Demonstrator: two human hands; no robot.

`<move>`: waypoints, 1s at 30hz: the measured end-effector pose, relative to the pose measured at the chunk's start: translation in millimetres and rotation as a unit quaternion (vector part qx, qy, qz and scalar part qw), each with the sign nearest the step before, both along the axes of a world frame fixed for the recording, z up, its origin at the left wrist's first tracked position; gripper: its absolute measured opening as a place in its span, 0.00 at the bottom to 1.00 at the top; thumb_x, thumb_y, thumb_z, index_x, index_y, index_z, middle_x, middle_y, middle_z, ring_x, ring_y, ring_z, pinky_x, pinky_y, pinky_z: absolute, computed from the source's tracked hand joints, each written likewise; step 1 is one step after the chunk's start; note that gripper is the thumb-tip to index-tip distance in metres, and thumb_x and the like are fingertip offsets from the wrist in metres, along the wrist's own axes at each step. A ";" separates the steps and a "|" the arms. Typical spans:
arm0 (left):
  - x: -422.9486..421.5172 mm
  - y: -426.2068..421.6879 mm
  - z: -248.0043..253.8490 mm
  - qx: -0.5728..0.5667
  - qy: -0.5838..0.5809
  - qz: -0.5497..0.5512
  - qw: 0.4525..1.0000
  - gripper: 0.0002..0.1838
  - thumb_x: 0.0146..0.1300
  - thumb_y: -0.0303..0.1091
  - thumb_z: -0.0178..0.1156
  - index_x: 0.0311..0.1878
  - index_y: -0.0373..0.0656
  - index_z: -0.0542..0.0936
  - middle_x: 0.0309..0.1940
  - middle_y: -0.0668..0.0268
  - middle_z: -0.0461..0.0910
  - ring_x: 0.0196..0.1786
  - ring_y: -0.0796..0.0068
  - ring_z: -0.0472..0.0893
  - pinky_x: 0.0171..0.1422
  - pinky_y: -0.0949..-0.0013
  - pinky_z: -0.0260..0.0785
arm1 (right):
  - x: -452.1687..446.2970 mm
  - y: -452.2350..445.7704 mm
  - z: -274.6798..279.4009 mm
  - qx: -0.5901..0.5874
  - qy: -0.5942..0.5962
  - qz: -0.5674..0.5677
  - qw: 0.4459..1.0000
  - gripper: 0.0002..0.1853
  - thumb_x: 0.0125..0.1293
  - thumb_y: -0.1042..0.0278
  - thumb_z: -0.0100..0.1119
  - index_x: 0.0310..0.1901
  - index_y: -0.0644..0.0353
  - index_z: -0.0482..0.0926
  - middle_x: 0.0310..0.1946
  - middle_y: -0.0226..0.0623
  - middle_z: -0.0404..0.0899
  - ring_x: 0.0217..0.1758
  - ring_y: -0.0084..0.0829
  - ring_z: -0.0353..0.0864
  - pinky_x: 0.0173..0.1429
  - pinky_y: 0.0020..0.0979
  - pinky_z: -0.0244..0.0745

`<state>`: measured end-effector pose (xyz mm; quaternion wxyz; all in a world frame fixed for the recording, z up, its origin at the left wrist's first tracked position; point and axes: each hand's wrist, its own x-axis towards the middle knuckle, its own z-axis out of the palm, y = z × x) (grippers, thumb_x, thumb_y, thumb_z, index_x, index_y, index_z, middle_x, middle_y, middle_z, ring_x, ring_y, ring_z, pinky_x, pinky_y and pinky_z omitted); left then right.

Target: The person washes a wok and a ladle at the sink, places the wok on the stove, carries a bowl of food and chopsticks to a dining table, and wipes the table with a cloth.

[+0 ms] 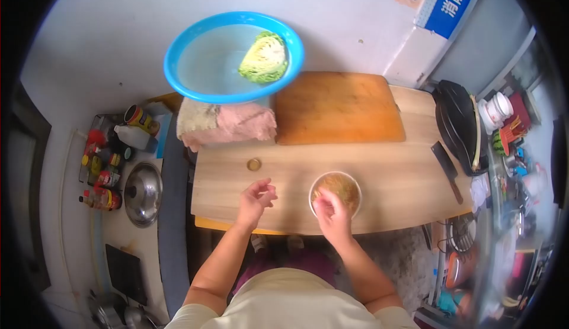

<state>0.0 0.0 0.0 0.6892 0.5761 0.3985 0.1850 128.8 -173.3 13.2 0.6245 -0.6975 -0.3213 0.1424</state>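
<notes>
A white-rimmed bowl (345,182) with yellowish-brown contents stands near the front edge of the wooden table (391,193). My right hand (332,212) is over the bowl's near left part, fingers pressed together; what they hold, if anything, is hidden. Left of the bowl, my left hand (258,197) hovers above the table with its fingers apart and slightly curled, holding nothing. A small round brass-coloured lid or dish (253,164) lies just beyond it.
A blue basin (178,80) holding a cut cabbage (264,59) rests on folded towels (228,124). Beside it lies a cutting board (341,110). A knife (446,166) and a black bag (455,124) are at the right. A metal wok lid (143,194) sits left.
</notes>
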 end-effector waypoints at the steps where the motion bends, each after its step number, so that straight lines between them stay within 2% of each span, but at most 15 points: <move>1: 3.5 6.1 -3.9 0.037 -0.023 0.012 0.999 0.19 0.58 0.28 0.60 0.54 0.46 0.75 0.41 0.61 0.76 0.39 0.75 0.78 0.33 0.75 0.71 | 2.1 4.4 2.6 0.000 -0.003 0.033 0.999 0.16 0.60 0.74 0.58 0.50 0.64 0.73 0.34 0.37 0.79 0.35 0.26 0.80 0.37 0.24 0.75; 2: 6.9 12.4 -5.3 0.074 -0.045 0.024 0.996 0.19 0.57 0.27 0.61 0.54 0.46 0.75 0.40 0.61 0.76 0.38 0.77 0.78 0.32 0.77 0.71 | 4.6 8.4 5.1 -0.001 -0.006 0.066 0.998 0.15 0.60 0.75 0.58 0.50 0.66 0.73 0.34 0.38 0.79 0.37 0.24 0.80 0.38 0.23 0.75; 5: -11.1 67.9 8.7 0.376 -0.005 0.084 0.923 0.21 0.52 0.26 0.63 0.53 0.44 0.75 0.42 0.60 0.76 0.42 0.70 0.77 0.39 0.69 0.71 | -19.7 44.8 30.9 -0.035 -0.061 0.095 0.993 0.15 0.60 0.75 0.58 0.49 0.66 0.74 0.33 0.38 0.79 0.36 0.23 0.80 0.38 0.22 0.75; 8: -19.8 134.0 43.7 0.682 0.086 0.132 0.715 0.23 0.48 0.28 0.65 0.51 0.44 0.76 0.47 0.58 0.74 0.49 0.60 0.73 0.50 0.61 0.66 | -38.3 78.5 40.9 -0.019 -0.053 0.115 0.992 0.15 0.60 0.76 0.58 0.49 0.66 0.74 0.33 0.37 0.80 0.36 0.23 0.80 0.38 0.22 0.74; 12: -20.1 200.7 59.2 0.658 0.132 0.153 0.725 0.22 0.47 0.33 0.67 0.49 0.48 0.78 0.54 0.58 0.69 0.58 0.52 0.65 0.60 0.54 0.56 | -58.5 129.8 38.4 0.015 -0.061 0.133 0.989 0.14 0.59 0.75 0.58 0.48 0.64 0.74 0.32 0.36 0.79 0.32 0.25 0.79 0.36 0.22 0.75; 15: -23.0 231.0 64.0 0.644 0.148 0.110 0.743 0.19 0.47 0.35 0.67 0.46 0.50 0.80 0.53 0.59 0.70 0.58 0.52 0.64 0.61 0.53 0.54 | -68.2 166.1 48.1 0.027 -0.029 0.132 0.990 0.18 0.61 0.74 0.58 0.52 0.66 0.70 0.35 0.38 0.78 0.36 0.26 0.79 0.40 0.24 0.75; 16: -22.8 243.6 54.7 0.641 0.146 0.085 0.749 0.14 0.47 0.36 0.66 0.40 0.51 0.83 0.49 0.60 0.73 0.55 0.55 0.68 0.59 0.54 0.55 | -68.9 176.8 52.7 0.032 -0.008 0.129 0.991 0.20 0.61 0.73 0.57 0.54 0.66 0.68 0.37 0.39 0.78 0.38 0.27 0.79 0.41 0.25 0.76; 19: -19.7 261.7 46.9 0.624 0.097 0.066 0.773 0.11 0.46 0.35 0.66 0.36 0.51 0.83 0.42 0.63 0.77 0.49 0.58 0.72 0.56 0.54 0.56 | -58.2 212.4 70.9 0.140 0.250 0.118 0.951 0.31 0.61 0.65 0.60 0.61 0.66 0.57 0.47 0.47 0.72 0.46 0.34 0.77 0.47 0.31 0.77; 20: -16.6 266.0 44.0 0.654 0.071 0.082 0.749 0.08 0.46 0.33 0.64 0.33 0.48 0.82 0.38 0.65 0.79 0.45 0.60 0.74 0.54 0.56 0.58 | -51.7 223.5 81.9 0.150 0.307 0.106 0.934 0.34 0.61 0.62 0.60 0.62 0.66 0.55 0.50 0.49 0.69 0.48 0.37 0.76 0.48 0.34 0.77; 22: -12.0 271.0 40.0 0.642 0.049 0.087 0.760 0.06 0.47 0.32 0.63 0.31 0.46 0.81 0.37 0.63 0.79 0.45 0.60 0.74 0.53 0.57 0.59 | -36.4 241.3 105.4 0.166 0.416 0.082 0.890 0.39 0.60 0.56 0.61 0.64 0.66 0.50 0.55 0.54 0.63 0.51 0.43 0.74 0.51 0.39 0.76; 24: -10.9 273.6 40.8 0.635 0.015 0.107 0.765 0.05 0.53 0.30 0.60 0.32 0.41 0.77 0.34 0.59 0.79 0.41 0.56 0.76 0.47 0.58 0.64 | -25.3 257.6 110.6 0.182 0.478 0.029 0.859 0.38 0.60 0.53 0.59 0.63 0.66 0.51 0.56 0.56 0.61 0.52 0.47 0.73 0.53 0.41 0.76; 25: -12.2 274.2 44.5 0.581 0.003 0.115 0.806 0.05 0.55 0.31 0.59 0.33 0.40 0.77 0.33 0.57 0.79 0.40 0.54 0.76 0.46 0.58 0.65 | -20.1 264.8 111.4 0.191 0.507 0.003 0.840 0.38 0.60 0.51 0.59 0.62 0.66 0.52 0.57 0.57 0.60 0.52 0.49 0.73 0.53 0.42 0.76; 27: -17.1 274.5 55.8 0.466 -0.020 0.129 0.875 0.06 0.59 0.32 0.56 0.34 0.38 0.76 0.32 0.55 0.79 0.37 0.51 0.76 0.42 0.58 0.67 | -12.2 273.9 112.0 0.234 0.517 0.001 0.823 0.32 0.61 0.58 0.57 0.59 0.69 0.55 0.56 0.58 0.62 0.53 0.50 0.72 0.54 0.44 0.76; 29: -22.7 279.4 64.3 0.447 -0.016 0.137 0.884 0.08 0.61 0.33 0.54 0.35 0.37 0.75 0.30 0.53 0.78 0.34 0.51 0.76 0.40 0.59 0.68 | -7.7 279.1 110.1 0.293 0.498 0.019 0.816 0.29 0.61 0.61 0.56 0.57 0.70 0.56 0.54 0.58 0.64 0.53 0.49 0.72 0.52 0.45 0.78; 30: -25.5 282.5 66.7 0.437 -0.014 0.142 0.888 0.09 0.63 0.33 0.53 0.35 0.36 0.75 0.30 0.52 0.78 0.33 0.51 0.76 0.39 0.60 0.68 | -2.9 281.4 108.9 0.294 0.512 0.006 0.807 0.23 0.59 0.68 0.54 0.51 0.72 0.60 0.50 0.55 0.68 0.52 0.47 0.74 0.49 0.42 0.80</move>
